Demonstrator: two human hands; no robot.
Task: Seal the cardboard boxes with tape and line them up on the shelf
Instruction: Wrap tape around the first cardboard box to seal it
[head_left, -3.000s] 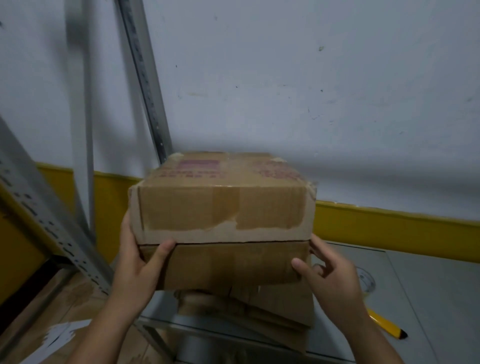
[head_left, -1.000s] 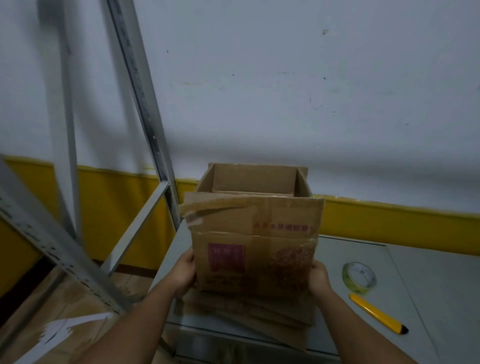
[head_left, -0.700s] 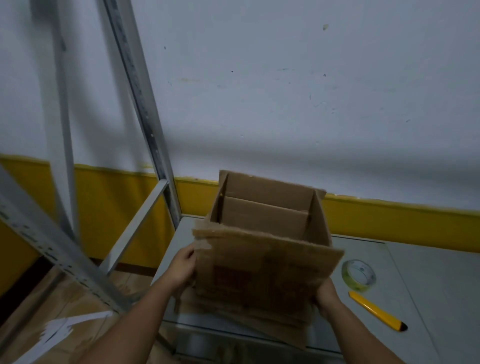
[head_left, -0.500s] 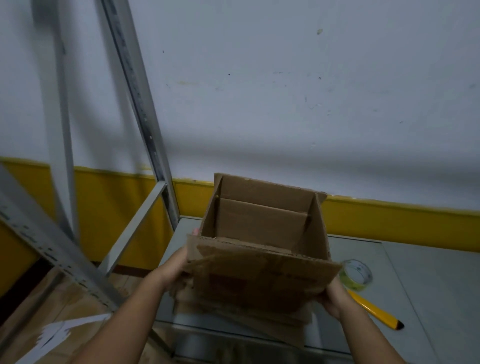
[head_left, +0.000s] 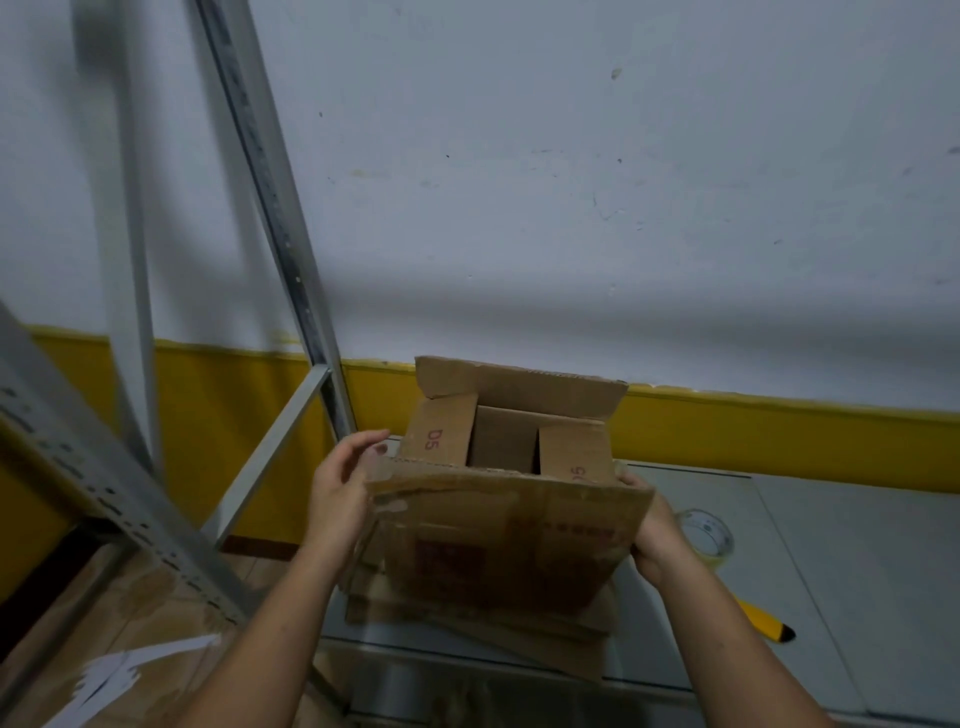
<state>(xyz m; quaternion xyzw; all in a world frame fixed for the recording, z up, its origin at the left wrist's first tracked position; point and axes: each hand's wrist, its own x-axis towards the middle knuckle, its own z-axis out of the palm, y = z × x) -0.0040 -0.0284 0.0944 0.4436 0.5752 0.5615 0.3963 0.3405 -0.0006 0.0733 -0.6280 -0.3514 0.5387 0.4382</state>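
Head view: cardboard box (head_left: 498, 540) sits lower centre of frame on flattened cardboard (head_left: 467, 621) at front edge of grey table (head_left: 831, 597). Top is open w/ both side flaps tipped inward and far flap upright. Left hand (head_left: 340, 493) rests at box's upper-left corner, fingers loosely bent, not clamped. Right hand (head_left: 654, 538) grips box's right side, fingertips hooked over top edge. Tape roll (head_left: 707, 535) & yellow cutter (head_left: 763, 621) lie right of box; metal shelf post (head_left: 270, 208) upper left
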